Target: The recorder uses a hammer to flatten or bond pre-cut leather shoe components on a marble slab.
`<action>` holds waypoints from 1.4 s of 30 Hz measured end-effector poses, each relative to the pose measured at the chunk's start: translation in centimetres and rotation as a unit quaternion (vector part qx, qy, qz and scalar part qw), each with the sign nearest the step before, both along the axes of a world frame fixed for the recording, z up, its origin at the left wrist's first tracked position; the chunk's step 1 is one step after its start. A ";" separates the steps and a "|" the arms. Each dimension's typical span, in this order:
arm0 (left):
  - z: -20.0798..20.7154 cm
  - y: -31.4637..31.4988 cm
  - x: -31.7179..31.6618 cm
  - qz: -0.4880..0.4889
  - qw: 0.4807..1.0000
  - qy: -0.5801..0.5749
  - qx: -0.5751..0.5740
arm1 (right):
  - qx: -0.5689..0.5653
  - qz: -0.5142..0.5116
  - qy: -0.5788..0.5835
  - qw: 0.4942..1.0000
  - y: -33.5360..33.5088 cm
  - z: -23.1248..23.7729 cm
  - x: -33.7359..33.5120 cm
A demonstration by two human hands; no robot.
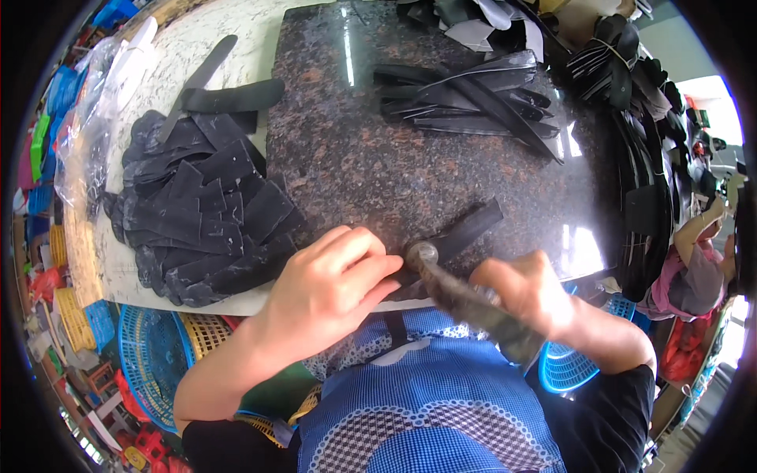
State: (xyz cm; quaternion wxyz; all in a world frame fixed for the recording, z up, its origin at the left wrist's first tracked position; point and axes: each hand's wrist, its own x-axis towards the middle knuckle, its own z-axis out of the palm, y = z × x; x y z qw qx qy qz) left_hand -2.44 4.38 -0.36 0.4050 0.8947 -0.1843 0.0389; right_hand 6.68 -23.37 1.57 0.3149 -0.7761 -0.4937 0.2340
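My right hand [520, 288] is wrapped round a hammer [465, 299], its round metal head down on a dark strip [471, 230] that lies on the speckled stone slab [339, 173]. The hammer and that hand are partly smeared by motion. Just left of the hammer head, my left hand [331, 276] pinches the near end of the same black strip between thumb and fingers. A large heap of folded black pieces [197, 213] lies to the left of my left hand. Farther off on the slab sits a loose pile of long black strips [473, 98].
Two flat dark strips [229, 96] lie beyond the heap on the white tabletop [236, 20]. Bundled black strips [639, 189] hang at the right edge. Blue plastic baskets [146, 363] stand below the table. Another person [694, 272] is at the far right.
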 end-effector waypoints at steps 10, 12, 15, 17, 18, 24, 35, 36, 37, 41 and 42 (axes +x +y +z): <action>0.1 0.4 0.0 -0.001 0.999 0.036 0.022 | 0.137 -0.202 -0.015 0.970 -1.7 1.3 -0.2; 0.2 -0.6 0.8 0.026 0.999 0.018 0.030 | 0.037 -0.182 0.015 0.983 -2.2 2.0 -0.7; -0.1 -2.5 2.4 0.047 0.998 -0.042 0.030 | -0.043 -0.196 0.018 0.979 -2.6 1.5 -1.3; -0.7 -2.9 3.0 0.023 0.998 -0.060 -0.004 | -0.013 -0.198 -0.011 0.980 -2.9 0.7 -1.5; -0.9 -3.0 3.1 0.017 0.998 -0.059 -0.003 | -0.011 -0.194 -0.014 0.981 -3.0 0.6 -1.3; -0.1 -4.4 1.6 0.015 0.985 -0.114 0.129 | 0.054 -0.110 -0.041 0.992 -2.8 0.6 0.9; 0.0 -2.4 0.8 0.029 0.999 -0.028 0.021 | 0.038 -0.142 -0.040 0.988 -0.9 -0.8 0.9; -0.3 -2.6 0.5 0.028 0.997 -0.048 0.046 | 0.037 -0.149 -0.095 0.984 -0.3 -0.6 1.2; -0.6 -2.7 0.2 0.027 0.995 -0.069 0.070 | -0.007 -0.126 -0.095 0.987 -0.2 0.1 0.9; -0.1 -3.3 -0.2 0.002 0.978 -0.135 0.161 | 0.000 -0.088 -0.134 0.987 -0.8 -1.0 -0.2; -0.1 -3.3 -0.4 0.004 0.977 -0.137 0.162 | -0.017 -0.082 -0.200 0.976 -0.8 -1.4 0.1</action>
